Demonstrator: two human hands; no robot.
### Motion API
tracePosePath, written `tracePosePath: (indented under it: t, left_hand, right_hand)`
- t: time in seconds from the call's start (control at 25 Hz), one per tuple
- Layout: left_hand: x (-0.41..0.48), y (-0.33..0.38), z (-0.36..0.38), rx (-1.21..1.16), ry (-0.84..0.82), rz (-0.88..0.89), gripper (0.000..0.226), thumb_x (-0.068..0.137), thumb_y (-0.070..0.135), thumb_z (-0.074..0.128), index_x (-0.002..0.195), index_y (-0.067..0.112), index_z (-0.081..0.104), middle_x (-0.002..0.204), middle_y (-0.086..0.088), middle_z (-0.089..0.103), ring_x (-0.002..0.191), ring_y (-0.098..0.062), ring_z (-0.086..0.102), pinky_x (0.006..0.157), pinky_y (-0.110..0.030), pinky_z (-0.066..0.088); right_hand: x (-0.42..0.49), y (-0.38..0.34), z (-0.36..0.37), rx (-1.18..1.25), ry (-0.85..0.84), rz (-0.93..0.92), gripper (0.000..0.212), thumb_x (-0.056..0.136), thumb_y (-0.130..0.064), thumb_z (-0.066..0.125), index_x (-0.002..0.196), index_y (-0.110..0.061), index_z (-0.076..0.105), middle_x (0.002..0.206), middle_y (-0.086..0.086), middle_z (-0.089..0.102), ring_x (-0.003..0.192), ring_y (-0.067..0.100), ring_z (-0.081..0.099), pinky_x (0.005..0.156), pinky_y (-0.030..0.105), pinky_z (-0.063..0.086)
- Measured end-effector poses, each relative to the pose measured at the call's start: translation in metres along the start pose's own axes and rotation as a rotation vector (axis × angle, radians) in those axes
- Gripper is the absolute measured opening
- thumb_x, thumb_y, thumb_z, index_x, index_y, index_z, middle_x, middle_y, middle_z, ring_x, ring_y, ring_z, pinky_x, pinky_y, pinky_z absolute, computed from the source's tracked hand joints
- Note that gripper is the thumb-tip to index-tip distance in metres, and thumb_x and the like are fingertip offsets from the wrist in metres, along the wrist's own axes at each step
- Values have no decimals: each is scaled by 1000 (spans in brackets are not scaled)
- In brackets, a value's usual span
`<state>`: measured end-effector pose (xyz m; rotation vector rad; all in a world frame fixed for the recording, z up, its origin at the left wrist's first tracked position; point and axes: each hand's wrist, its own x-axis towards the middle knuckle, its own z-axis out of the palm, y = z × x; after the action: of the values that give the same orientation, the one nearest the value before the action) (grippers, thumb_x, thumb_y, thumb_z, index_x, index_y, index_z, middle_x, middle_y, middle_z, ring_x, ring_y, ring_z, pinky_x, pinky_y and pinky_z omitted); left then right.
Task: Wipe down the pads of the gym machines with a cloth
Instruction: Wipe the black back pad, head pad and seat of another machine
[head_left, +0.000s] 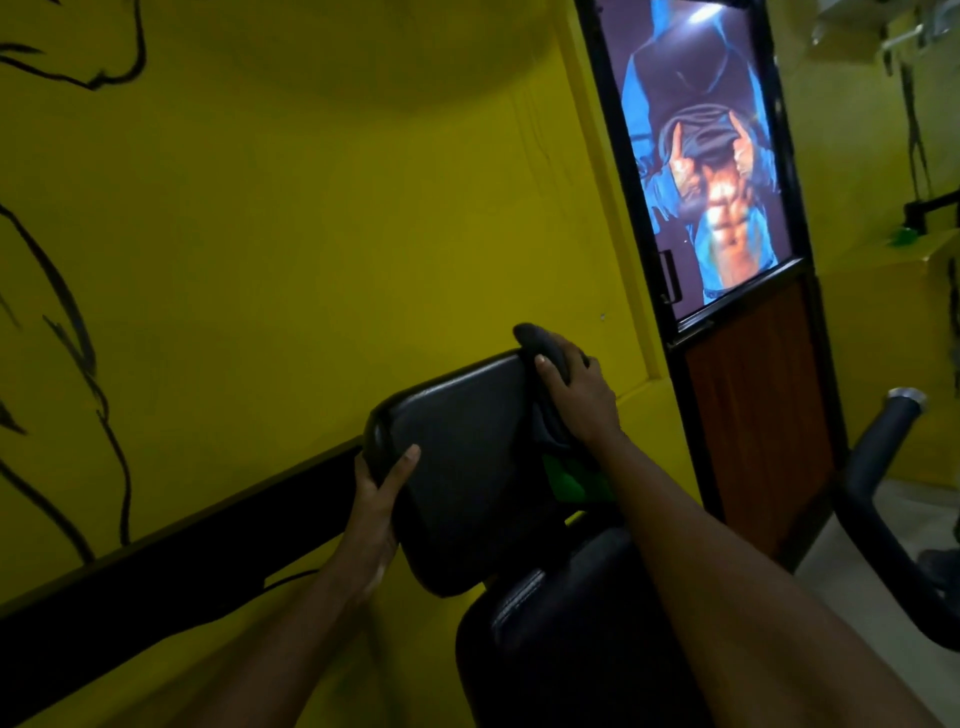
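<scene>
A black padded backrest (467, 457) stands tilted in the middle of the view, in front of a yellow wall. My left hand (376, 499) grips its left edge, thumb on the front face and fingers behind. My right hand (576, 395) holds a dark cloth (543, 345) pressed over the pad's upper right corner. A second black pad (561, 639), the seat, lies below the backrest between my forearms. A green part of the machine (563, 480) shows under my right wrist.
The yellow wall (311, 234) with black painted lines is close behind the pad, with a black band (156, 582) along its foot. A dark-framed door with a poster (711, 171) stands to the right. A black machine handle (878, 467) curves at the far right.
</scene>
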<state>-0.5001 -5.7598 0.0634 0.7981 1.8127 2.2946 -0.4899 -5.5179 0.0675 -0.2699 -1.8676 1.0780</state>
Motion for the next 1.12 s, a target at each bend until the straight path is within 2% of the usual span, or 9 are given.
tracePosePath:
  t: [0.08,0.2,0.36,0.48,0.64,0.8,0.92,1.0,1.12]
  left_hand:
    - [1,-1,-1,6,11,6,46,76,25,74,106,43,45,120,3,57,106,-17,59,88,-42,49]
    - [0,-1,1,-13,37,-5,33,89,20,57,108,41,40,119,2,56,103,-17,58,92,-44,47]
    - [-2,1,4,-6,57,-2,39,91,19,55,119,36,32,126,-1,51,108,-22,54,93,-45,46]
    - [-3,2,6,0,69,4,50,92,19,54,132,33,28,128,-3,49,107,-22,53,90,-42,46]
    - [-8,5,12,31,73,4,69,93,21,53,148,22,11,127,-3,45,109,-21,50,91,-40,45]
    - [-12,4,9,18,79,-40,79,83,35,63,147,22,17,136,-6,48,113,-24,54,84,-38,50]
    - [-20,-5,6,-36,15,-84,78,82,43,63,146,30,20,130,6,52,108,-15,57,73,-28,53]
    - [-21,-13,2,-68,-8,-95,69,88,39,59,146,33,23,133,7,53,112,-14,57,74,-28,54]
    - [-19,-16,-2,-110,-64,-118,82,77,51,66,146,34,26,141,0,50,123,-22,54,85,-35,55]
  right_hand:
    - [-19,13,4,31,66,71,49,96,-44,41,142,-33,30,132,18,43,118,38,46,90,39,38]
    - [-52,31,10,75,120,219,53,96,-45,40,144,-31,26,136,20,40,122,39,43,96,42,36]
    - [-90,21,26,148,196,468,62,94,-50,38,148,-31,13,150,19,21,134,40,28,108,47,26]
    - [-115,-8,45,168,271,577,64,95,-48,38,148,-31,7,155,19,6,140,38,16,112,44,18]
    - [-150,-51,73,253,258,616,62,95,-47,36,148,-35,5,157,17,-2,140,39,14,113,42,14]
    - [-190,-71,96,197,220,512,61,96,-43,38,148,-34,8,156,17,1,141,36,14,112,40,16]
    - [-161,-44,79,183,305,492,56,97,-37,41,147,-31,18,155,18,8,139,38,18,111,41,18]
    - [-135,-26,67,192,353,557,53,97,-36,40,147,-31,20,155,18,10,139,39,18,111,41,18]
    - [-152,-41,83,167,384,529,52,97,-37,42,145,-35,23,155,16,13,136,39,21,109,45,22]
